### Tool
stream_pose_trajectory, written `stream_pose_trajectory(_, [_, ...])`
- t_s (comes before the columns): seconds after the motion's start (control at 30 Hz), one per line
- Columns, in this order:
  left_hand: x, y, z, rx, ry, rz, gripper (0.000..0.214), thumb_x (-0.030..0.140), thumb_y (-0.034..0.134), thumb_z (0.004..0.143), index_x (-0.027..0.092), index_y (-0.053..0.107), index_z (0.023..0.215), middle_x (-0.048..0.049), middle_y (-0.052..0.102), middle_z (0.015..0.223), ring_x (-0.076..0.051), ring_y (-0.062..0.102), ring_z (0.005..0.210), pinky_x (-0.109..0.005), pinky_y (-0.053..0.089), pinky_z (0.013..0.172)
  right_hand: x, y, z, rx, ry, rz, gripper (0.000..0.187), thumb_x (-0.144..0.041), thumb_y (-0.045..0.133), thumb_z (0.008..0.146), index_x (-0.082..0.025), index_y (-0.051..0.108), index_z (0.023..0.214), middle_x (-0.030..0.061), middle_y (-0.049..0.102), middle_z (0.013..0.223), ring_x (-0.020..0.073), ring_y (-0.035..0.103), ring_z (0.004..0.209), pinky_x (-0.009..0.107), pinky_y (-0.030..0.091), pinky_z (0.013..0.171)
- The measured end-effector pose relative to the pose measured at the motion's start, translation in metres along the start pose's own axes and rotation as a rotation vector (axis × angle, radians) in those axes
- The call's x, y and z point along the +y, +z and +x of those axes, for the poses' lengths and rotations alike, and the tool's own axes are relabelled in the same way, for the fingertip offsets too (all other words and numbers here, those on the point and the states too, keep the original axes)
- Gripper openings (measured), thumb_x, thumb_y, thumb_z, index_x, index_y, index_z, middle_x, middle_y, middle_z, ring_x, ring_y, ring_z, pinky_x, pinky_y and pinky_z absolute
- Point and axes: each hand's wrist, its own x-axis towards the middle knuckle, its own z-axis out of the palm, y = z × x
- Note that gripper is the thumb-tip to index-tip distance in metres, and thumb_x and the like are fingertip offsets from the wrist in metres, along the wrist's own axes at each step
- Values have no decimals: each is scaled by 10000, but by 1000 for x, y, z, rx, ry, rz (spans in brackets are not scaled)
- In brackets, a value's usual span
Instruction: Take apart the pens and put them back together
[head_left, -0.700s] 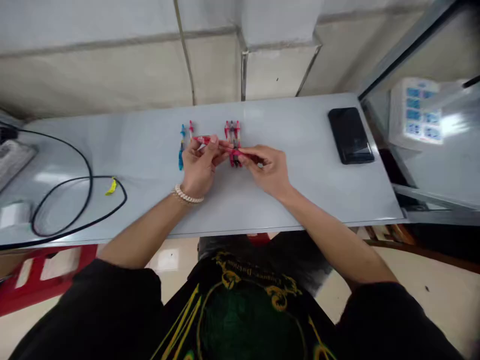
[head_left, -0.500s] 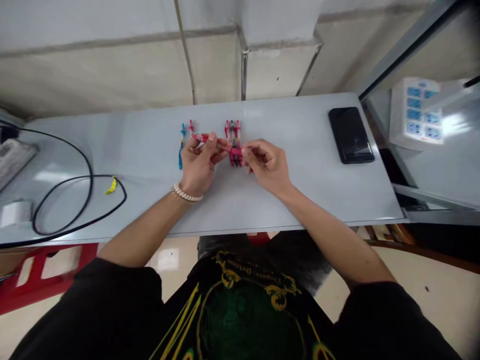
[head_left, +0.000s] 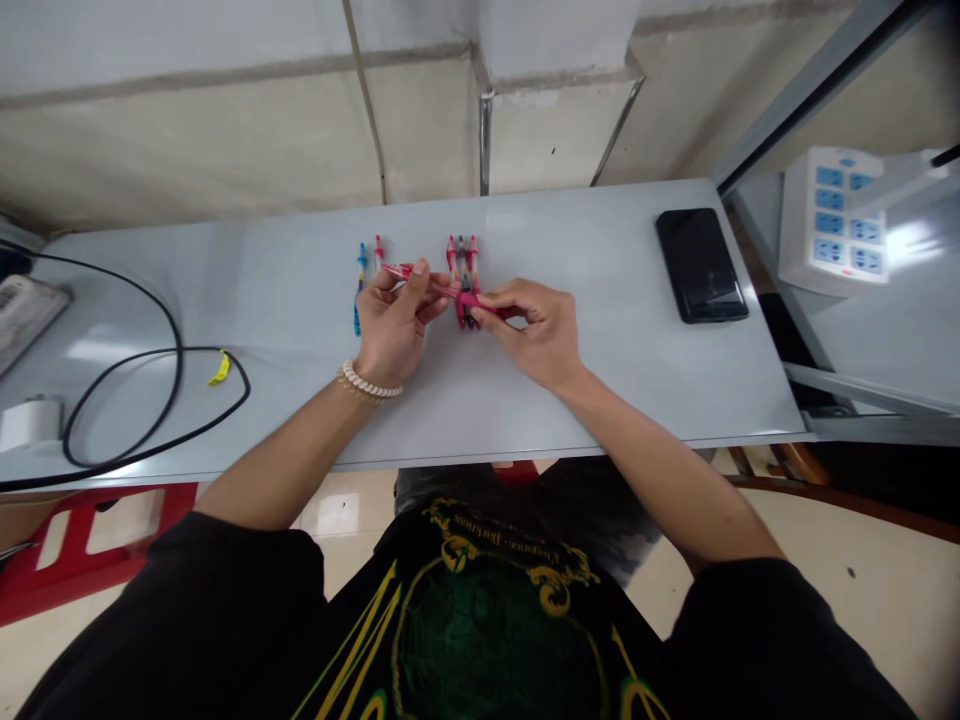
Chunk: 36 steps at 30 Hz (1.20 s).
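A red pen (head_left: 448, 290) slants across the space between my hands, above the table. My left hand (head_left: 396, 322) is closed around its clear-and-red barrel, thumb on top. At the other end, my right hand (head_left: 536, 325) pinches the pen's pink grip section between thumb and forefinger. Whether that section is still joined to the barrel I cannot tell. Just beyond the held pen lie a black pen (head_left: 463, 250) and a red pen on each side of it, partly covered. Left of these are a blue pen (head_left: 361, 265) and another red pen (head_left: 379, 246), half hidden by my left hand.
A black phone (head_left: 702, 266) lies at the right of the grey table (head_left: 615, 400). Looped black cable (head_left: 180, 360) with a yellow tag and a white adapter (head_left: 31, 425) occupy the left. A white power strip (head_left: 832, 225) is beyond the right edge.
My right thumb and forefinger have shifted their pinch on the pink section, and more of it shows on both sides of them. My left hand keeps its hold. The view has moved slightly.
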Motion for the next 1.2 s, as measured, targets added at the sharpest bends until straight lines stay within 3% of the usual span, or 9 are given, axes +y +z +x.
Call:
stream_pose_trajectory(0.3, [0,0,1,49,-50,35,340,408,971,862,210,697,826,-6,788,790,-137,815,765,-174,665,657,13,0,-2,27,-466,-465,253,-232,644,1124,-213,771,906,41,802,976,136,726,839,288,635,760])
stream_pose_trajectory(0.47, [2,2,2,82,-84,69,332,381,968,857,216,682,821,-11,780,743,-145,811,737,-168,643,621,13,0,-3,27,-609,-633,258,-158,624,1120,-201,762,906,37,795,958,130,698,784,284,641,708])
stream_pose_trajectory(0.7, [-2,-4,3,118,-60,170,384,400,967,838,206,643,767,0,754,687,-117,744,626,-193,603,567,7,-1,-8,-18,-821,-791,192,-84,642,1087,-167,757,958,70,802,1039,148,715,883,292,641,720])
stream_pose_trajectory(0.87, [-4,-5,6,129,-47,152,386,360,941,861,219,607,731,25,711,630,-81,639,529,-216,547,519,9,-4,-12,-180,-766,-752,220,-73,614,1079,-186,775,982,93,793,1105,181,721,955,333,659,763])
stream_pose_trajectory(1.0, [-4,-7,10,153,-50,112,386,342,920,881,213,608,695,28,668,593,-75,600,478,-211,486,463,9,-3,-14,-346,-571,-671,349,-106,527,1098,-232,765,875,80,783,1020,211,719,899,397,664,768])
stream_pose_trajectory(1.1, [-6,-7,12,141,-53,95,372,351,942,868,217,625,725,21,692,639,-110,685,532,-209,539,505,8,-2,-13,-334,-430,-640,377,-141,467,1117,-225,777,919,107,783,1079,232,713,901,436,646,794])
stream_pose_trajectory(1.2, [-6,-5,12,138,-54,77,349,347,930,889,215,641,747,8,722,673,-123,727,577,-204,583,555,5,0,-10,-224,-403,-708,404,-156,426,1138,-210,767,928,106,774,992,223,694,848,393,582,739])
